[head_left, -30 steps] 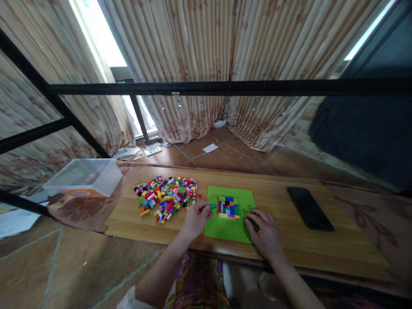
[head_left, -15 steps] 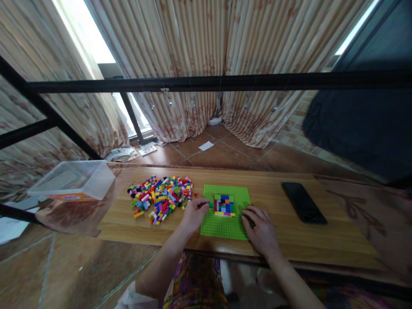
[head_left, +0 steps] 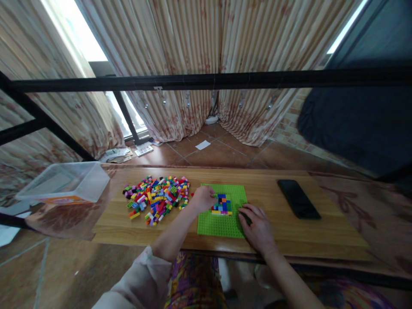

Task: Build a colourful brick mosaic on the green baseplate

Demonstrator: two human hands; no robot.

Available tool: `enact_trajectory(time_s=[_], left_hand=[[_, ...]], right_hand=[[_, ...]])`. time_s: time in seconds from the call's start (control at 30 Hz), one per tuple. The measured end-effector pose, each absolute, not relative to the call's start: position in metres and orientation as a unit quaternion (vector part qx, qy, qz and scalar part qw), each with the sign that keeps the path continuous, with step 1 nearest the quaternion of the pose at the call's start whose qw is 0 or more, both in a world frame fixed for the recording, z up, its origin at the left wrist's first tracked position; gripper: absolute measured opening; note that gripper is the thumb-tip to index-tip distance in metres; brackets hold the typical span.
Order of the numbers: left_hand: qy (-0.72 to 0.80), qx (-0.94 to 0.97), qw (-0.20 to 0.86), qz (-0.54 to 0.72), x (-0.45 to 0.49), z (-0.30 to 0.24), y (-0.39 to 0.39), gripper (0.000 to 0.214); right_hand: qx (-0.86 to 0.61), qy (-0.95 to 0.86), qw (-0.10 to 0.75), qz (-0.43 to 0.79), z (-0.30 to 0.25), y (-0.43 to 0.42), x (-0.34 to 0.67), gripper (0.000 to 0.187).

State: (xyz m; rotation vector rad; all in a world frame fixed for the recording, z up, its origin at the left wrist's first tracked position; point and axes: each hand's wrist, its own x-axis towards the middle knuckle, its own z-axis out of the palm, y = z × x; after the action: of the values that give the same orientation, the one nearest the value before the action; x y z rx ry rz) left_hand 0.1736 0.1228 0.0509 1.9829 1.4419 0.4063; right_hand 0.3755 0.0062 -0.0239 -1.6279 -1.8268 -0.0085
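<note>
My left arm (head_left: 177, 234) extended farther forward than right arm (head_left: 285, 274), both forearms bare. Left hand (head_left: 203, 198) back up; I can't make out fingertips. Right hand (head_left: 257, 225) lower, fingers loosely bent, thumb apart.

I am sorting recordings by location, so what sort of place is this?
Probably a room in a home: long patterned curtains, a tiled floor and toy bricks heaped on a wood-grain tabletop suggest it.
</note>
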Motion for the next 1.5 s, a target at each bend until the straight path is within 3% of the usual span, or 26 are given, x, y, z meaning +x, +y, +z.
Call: enact_trajectory(time_s=[0.83, 1.03, 1.3, 1.5], left_hand=[[0.474, 0.848, 0.219, 0.09, 0.165, 0.046, 0.098, 0.028], [0.452, 0.859, 0.228, 0.077, 0.162, 0.05, 0.1, 0.023], [0.453, 0.847, 0.261, 0.098, 0.162, 0.049, 0.102, 0.038], [0.48, 0.821, 0.278, 0.137, 0.162, 0.043, 0.103, 0.033]], right_hand=[[-0.633, -0.688, 0.354, 0.012, -0.024, 0.006, 0.376, 0.022], [-0.63, -0.689, 0.359, 0.011, -0.025, 0.007, 0.376, 0.022], [-0.628, -0.692, 0.357, 0.005, -0.024, 0.007, 0.376, 0.022], [-0.629, -0.691, 0.356, 0.007, -0.024, 0.007, 0.377, 0.022]])
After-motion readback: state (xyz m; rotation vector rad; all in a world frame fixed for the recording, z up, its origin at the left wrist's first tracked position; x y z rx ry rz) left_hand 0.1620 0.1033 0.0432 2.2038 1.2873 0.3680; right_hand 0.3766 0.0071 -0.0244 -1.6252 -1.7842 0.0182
